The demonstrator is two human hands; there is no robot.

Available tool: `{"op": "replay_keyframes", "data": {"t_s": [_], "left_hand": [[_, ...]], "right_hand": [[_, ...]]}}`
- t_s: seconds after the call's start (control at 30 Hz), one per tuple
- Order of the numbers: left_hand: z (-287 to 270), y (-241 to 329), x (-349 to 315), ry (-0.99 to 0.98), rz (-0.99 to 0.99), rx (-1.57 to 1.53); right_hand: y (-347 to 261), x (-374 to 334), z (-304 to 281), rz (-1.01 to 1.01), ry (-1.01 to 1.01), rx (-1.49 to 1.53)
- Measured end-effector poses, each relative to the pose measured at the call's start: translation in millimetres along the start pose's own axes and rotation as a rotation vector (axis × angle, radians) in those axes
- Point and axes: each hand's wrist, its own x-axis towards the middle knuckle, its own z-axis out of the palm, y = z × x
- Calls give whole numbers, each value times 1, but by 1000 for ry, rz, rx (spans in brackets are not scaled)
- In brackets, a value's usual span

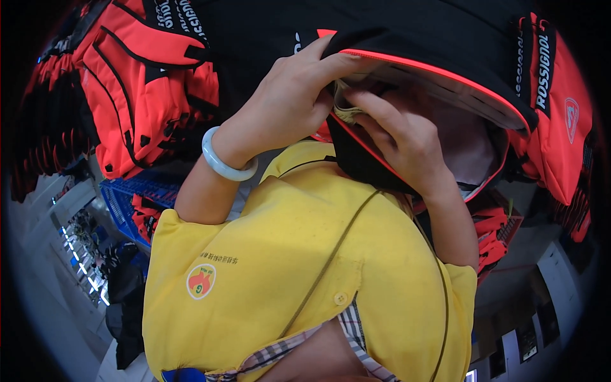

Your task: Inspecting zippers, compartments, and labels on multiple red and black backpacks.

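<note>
A black bag (pixel 433 28) lies in front of me, its mouth edged by a bright red zipper (pixel 445 65). The mouth gapes, showing a pale lining (pixel 468 137). At the left corner of this opening, my left hand (pixel 286 95) grips the bag's edge between thumb and fingers. My right hand (pixel 407 137) reaches in beside it, with bent fingers closed on a folded cream strip (pixel 347 105) at the inner edge. Its fingertips are partly hidden by the fold. A pale bangle (pixel 223 159) circles my left wrist.
Red and black bags (pixel 143 83) are piled at the far left, and another red bag piece (pixel 563 121) stands at the right. Below the left pile is a blue plastic crate (pixel 130 204). More red pieces (pixel 490 239) sit low on the right.
</note>
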Motion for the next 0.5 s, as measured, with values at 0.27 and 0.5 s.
{"op": "replay_keyframes", "data": {"t_s": [0.27, 0.5], "left_hand": [[-2, 1, 1, -20, 8, -13], [-4, 4, 2, -89, -115, -40]], "right_hand": [[-1, 2, -2, 148, -66, 75], [-1, 5, -2, 138, -43, 62]]}}
